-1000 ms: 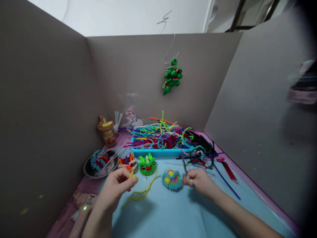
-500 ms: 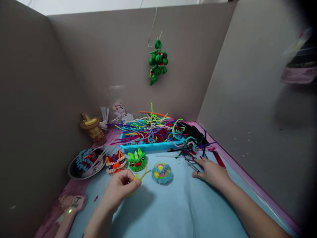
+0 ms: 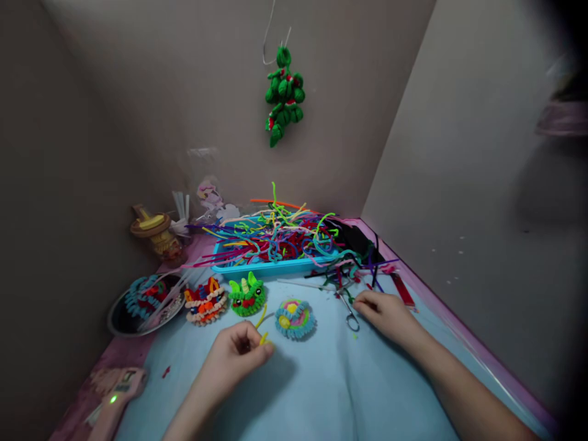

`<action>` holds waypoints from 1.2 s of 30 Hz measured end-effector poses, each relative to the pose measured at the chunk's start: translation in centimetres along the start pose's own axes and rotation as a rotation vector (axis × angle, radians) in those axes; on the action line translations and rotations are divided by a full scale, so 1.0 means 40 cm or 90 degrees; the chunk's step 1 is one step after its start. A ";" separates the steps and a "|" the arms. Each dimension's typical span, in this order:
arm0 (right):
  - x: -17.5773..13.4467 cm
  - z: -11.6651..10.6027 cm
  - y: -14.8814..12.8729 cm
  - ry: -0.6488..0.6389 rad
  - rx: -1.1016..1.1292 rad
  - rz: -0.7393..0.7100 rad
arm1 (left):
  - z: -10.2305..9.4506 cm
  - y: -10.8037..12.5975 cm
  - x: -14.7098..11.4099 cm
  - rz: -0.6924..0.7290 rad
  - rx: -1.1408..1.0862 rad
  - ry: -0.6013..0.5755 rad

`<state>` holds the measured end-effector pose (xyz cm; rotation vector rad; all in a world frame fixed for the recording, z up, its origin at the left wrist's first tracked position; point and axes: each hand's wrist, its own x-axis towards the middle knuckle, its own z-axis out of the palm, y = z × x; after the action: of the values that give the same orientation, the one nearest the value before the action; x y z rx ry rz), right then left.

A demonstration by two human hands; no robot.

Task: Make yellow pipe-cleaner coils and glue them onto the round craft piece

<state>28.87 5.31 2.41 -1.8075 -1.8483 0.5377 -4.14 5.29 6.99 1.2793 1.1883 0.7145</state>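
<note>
Left hand [image 3: 236,358]: grip clamped, thumb against fingers, on thin yellow fuzzy pipe cleaner [image 3: 263,339], held above light-blue covered table [image 3: 312,392], near round blue, pink and yellow fuzzy piece [image 3: 296,320]. Right hand [image 3: 381,313]: just beside silver metal scissors [image 3: 345,306] lying on table; fingertips bunched, cannot tell whether pinching anything. Blue plastic tray [image 3: 271,269] beyond, heaped with multicoloured pipe cleaners [image 3: 280,242].

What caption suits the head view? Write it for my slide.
Left hand pinching yellow strand, right hand beside scissors on blue cloth.
</note>
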 end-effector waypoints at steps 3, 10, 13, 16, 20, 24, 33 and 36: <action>-0.016 0.020 -0.032 0.030 0.030 -0.046 | 0.022 -0.012 0.004 -0.012 -0.054 0.005; -0.077 0.058 -0.231 0.040 0.187 -0.308 | 0.054 -0.012 -0.003 -0.040 -0.193 -0.031; -0.090 0.085 -0.311 -0.038 0.219 -0.382 | 0.052 -0.010 -0.011 -0.038 -0.210 -0.071; -0.095 0.119 -0.340 -0.043 0.246 -0.390 | 0.053 -0.008 -0.018 -0.045 -0.211 -0.107; -0.103 0.150 -0.325 -0.029 0.273 -0.392 | 0.059 -0.009 -0.019 -0.072 -0.203 -0.117; -0.111 0.161 -0.311 -0.011 0.281 -0.379 | 0.065 -0.016 -0.016 -0.076 -0.193 -0.120; -0.117 0.179 -0.302 0.061 0.302 -0.298 | 0.078 -0.028 -0.013 -0.050 -0.216 -0.079; -0.119 0.180 -0.305 0.092 0.309 -0.285 | 0.086 -0.026 -0.014 -0.053 -0.231 -0.060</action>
<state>14.79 0.49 3.59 -1.0525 -1.7561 0.5993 -1.31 3.42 5.73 0.9447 0.9765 0.7608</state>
